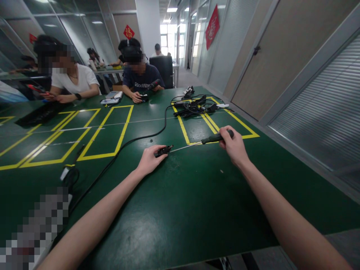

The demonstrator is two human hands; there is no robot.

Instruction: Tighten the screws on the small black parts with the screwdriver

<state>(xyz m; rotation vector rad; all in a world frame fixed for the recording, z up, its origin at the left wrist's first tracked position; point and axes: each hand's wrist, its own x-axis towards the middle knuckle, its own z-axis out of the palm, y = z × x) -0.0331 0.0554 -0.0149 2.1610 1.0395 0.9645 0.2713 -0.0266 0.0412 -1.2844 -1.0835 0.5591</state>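
Observation:
Between the fingers and thumb of my left hand is a small black part, held low over the green table; its exact kind is too small to make out. My right hand is closed around the dark handle of a screwdriver. The screwdriver's long thin shaft points left, and its tip reaches the black part, touching it or very close to it. My left fingers cover some of that part.
Black cables and parts lie piled inside yellow tape lines at the back right. A black cable runs across the green table. A pixelated object is at the lower left. Two people sit across, their hands holding things.

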